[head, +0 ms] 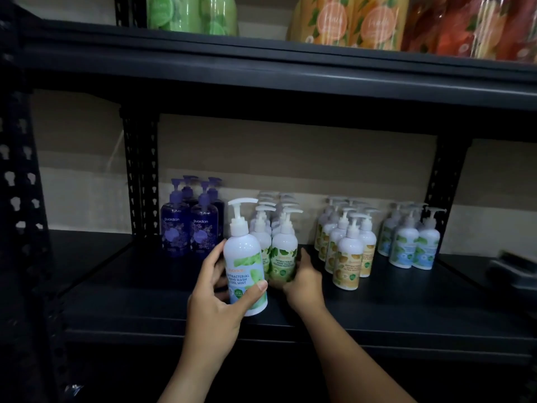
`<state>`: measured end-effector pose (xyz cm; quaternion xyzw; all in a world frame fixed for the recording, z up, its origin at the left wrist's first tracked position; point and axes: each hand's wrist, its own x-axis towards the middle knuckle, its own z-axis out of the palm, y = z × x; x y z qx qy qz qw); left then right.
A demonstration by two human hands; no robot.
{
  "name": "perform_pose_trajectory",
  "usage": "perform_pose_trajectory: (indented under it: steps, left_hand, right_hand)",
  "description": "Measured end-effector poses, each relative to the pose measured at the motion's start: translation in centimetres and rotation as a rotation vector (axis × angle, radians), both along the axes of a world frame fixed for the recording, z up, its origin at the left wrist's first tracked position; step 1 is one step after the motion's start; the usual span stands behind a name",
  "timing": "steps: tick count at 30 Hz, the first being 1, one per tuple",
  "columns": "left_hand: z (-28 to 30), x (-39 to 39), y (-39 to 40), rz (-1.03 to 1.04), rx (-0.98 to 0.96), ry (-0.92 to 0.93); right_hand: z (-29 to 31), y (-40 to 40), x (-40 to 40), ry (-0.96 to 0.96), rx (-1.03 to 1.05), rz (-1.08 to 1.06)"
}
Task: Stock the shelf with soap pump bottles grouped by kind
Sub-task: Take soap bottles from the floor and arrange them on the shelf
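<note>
The left hand [216, 298] grips the cool mint bottle [245, 266], white with a green-blue label, upright, pump spout pointing right, near the shelf [377, 312] front edge. The right hand [303, 282] clasps the green-leaf bottle [284, 257] beside it.

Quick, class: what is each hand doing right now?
Left hand: closed around a white cool mint pump bottle.
Right hand: gripping a white green-labelled pump bottle on the black shelf.

You see four purple bottles [189, 225] left of one held cool mint bottle [247, 266]; other groups can't be counted.
</note>
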<state>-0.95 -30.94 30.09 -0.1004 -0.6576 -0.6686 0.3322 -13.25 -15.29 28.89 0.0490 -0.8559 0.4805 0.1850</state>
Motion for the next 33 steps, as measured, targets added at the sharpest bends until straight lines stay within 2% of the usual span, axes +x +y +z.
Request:
perform_pose_trajectory:
  steps: [8,14,25,33]
  left_hand:
    - [0.3,0.5,2.5,-0.047,-0.039,-0.038]
    - [0.2,0.3,6.4,-0.098,-0.084,-0.040]
    - [0.7,-0.8,18.0,-0.210,-0.138,-0.042]
    - [1.3,-4.6,25.8,-0.325,-0.194,-0.052]
  right_hand:
    - [-0.3,5.1,4.3,-0.039,0.206,-0.020]
    - [0.2,13.5,7.1,-0.037,0.361,-0.173]
    - [0.6,27.7,8.9,-0.244,0.517,-0.384]
    - [0.8,32.2,7.2,-0.350,0.592,-0.393]
